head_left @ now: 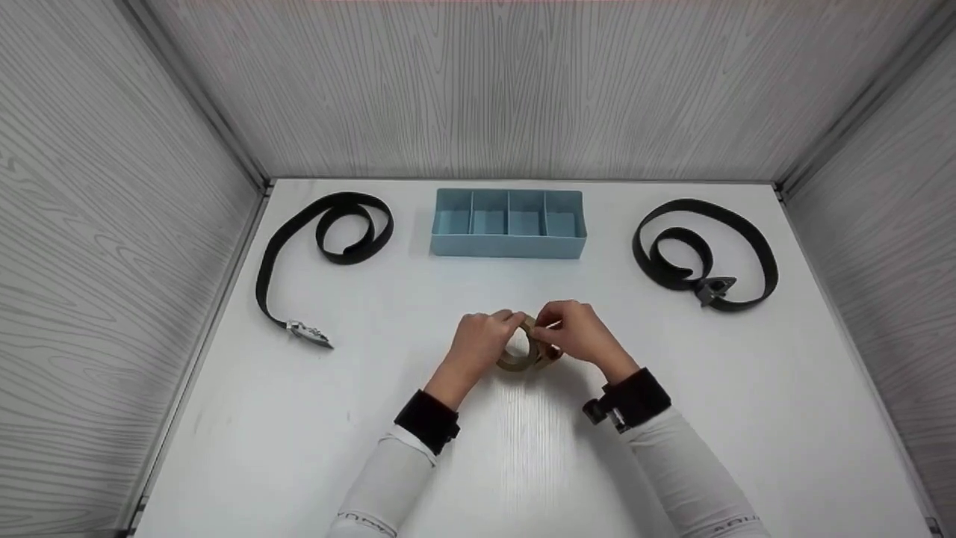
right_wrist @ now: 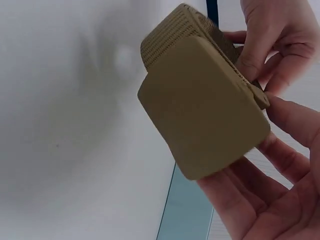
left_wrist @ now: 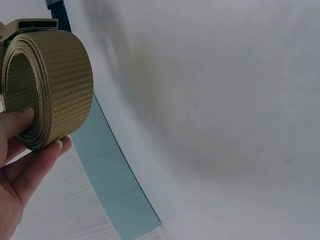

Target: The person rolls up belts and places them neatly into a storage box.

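Together, our forearms (head_left: 676, 456) slant inward, left hand (head_left: 482, 342) pinching the coiled tan belt (left_wrist: 70, 82) over the table (head_left: 284, 448), right hand (head_left: 582, 333) gripping its buckle (right_wrist: 205, 110). We see lettering (head_left: 364, 521) on our pale sleeves (head_left: 388, 474), too small to read; beyond lie a blue tray (head_left: 508, 246) and two black belts (head_left: 347, 199).

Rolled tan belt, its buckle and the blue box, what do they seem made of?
Rolled belt: probably woven nylon, matte, going by its ribbed weave. Buckle: smooth, matte tan; coated metal or plastic, I can't tell. Blue box: likely plastic, smooth-surfaced, with thin dividers.
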`<action>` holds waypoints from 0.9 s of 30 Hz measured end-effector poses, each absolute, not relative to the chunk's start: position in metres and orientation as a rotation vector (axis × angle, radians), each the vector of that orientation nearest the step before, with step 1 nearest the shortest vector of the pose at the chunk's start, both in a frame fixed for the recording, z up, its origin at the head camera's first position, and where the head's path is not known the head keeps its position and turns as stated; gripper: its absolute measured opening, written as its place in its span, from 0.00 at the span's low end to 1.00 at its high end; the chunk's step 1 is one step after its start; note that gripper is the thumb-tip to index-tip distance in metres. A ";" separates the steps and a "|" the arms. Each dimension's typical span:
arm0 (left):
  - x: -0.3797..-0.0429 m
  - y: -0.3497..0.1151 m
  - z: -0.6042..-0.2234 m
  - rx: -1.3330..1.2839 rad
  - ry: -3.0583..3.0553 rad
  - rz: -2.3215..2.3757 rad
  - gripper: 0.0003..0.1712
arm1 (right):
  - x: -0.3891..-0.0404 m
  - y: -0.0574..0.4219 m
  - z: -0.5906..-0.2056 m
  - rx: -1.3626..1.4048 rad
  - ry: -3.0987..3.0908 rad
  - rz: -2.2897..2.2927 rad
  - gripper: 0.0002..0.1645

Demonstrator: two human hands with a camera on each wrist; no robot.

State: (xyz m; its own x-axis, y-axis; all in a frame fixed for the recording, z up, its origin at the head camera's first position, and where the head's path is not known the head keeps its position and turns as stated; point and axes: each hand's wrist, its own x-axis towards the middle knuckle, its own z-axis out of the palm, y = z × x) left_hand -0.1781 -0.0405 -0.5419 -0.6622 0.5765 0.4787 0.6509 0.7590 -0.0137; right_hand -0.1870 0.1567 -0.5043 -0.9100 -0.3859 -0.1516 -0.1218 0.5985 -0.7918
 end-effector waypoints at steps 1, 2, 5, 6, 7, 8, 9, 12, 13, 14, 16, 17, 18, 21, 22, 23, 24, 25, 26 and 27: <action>-0.179 -0.041 -0.541 -0.929 -2.470 -0.239 0.11 | -0.187 0.157 -0.504 -0.428 2.518 -1.222 0.04; -0.179 -0.041 -0.541 -0.929 -2.451 -0.260 0.10 | -0.187 0.156 -0.503 -0.438 2.515 -1.230 0.04; -0.181 -0.041 -0.540 -0.932 -2.416 -0.320 0.08 | -0.185 0.155 -0.503 -0.456 2.481 -1.282 0.06; -0.182 -0.041 -0.539 -0.934 -2.410 -0.334 0.08 | -0.184 0.154 -0.502 -0.461 2.472 -1.303 0.06; -0.182 -0.042 -0.539 -0.936 -2.408 -0.351 0.08 | -0.183 0.153 -0.503 -0.457 2.464 -1.325 0.07; -0.183 -0.042 -0.539 -0.935 -2.407 -0.363 0.07 | -0.182 0.151 -0.503 -0.452 2.460 -1.346 0.08; -0.183 -0.042 -0.538 -0.932 -2.406 -0.374 0.07 | -0.181 0.150 -0.503 -0.447 2.463 -1.360 0.10; -0.184 -0.042 -0.537 -0.911 -2.408 -0.416 0.05 | -0.176 0.145 -0.505 -0.420 2.508 -1.374 0.19; -0.184 -0.042 -0.537 -0.901 -2.412 -0.432 0.04 | -0.174 0.143 -0.505 -0.400 2.525 -1.376 0.22; -0.185 -0.042 -0.537 -0.890 -2.416 -0.446 0.04 | -0.173 0.141 -0.506 -0.381 2.546 -1.374 0.24; -0.186 -0.041 -0.537 -0.872 -2.427 -0.485 0.04 | -0.170 0.138 -0.508 -0.346 2.595 -1.376 0.26; -0.186 -0.041 -0.538 -0.863 -2.435 -0.519 0.05 | -0.168 0.136 -0.509 -0.328 2.615 -1.378 0.26; -0.187 -0.040 -0.538 -0.855 -2.443 -0.554 0.05 | -0.167 0.135 -0.509 -0.310 2.633 -1.378 0.26; -0.188 -0.039 -0.541 -0.833 -2.474 -0.664 0.05 | -0.166 0.134 -0.510 -0.275 2.681 -1.359 0.24; -0.187 -0.039 -0.541 -0.829 -2.485 -0.703 0.06 | -0.165 0.134 -0.510 -0.266 2.690 -1.348 0.23; -0.187 -0.039 -0.542 -0.827 -2.500 -0.729 0.06 | -0.165 0.135 -0.510 -0.256 2.694 -1.339 0.23; -0.187 -0.038 -0.542 -0.826 -2.518 -0.742 0.06 | -0.165 0.135 -0.510 -0.247 2.699 -1.329 0.23; -0.187 -0.038 -0.542 -0.826 -2.537 -0.752 0.06 | -0.166 0.135 -0.510 -0.238 2.704 -1.317 0.22; -0.188 -0.038 -0.542 -0.827 -2.556 -0.755 0.06 | -0.166 0.136 -0.510 -0.229 2.709 -1.303 0.22; -0.188 -0.038 -0.542 -0.827 -2.576 -0.752 0.06 | -0.166 0.136 -0.510 -0.223 2.715 -1.288 0.22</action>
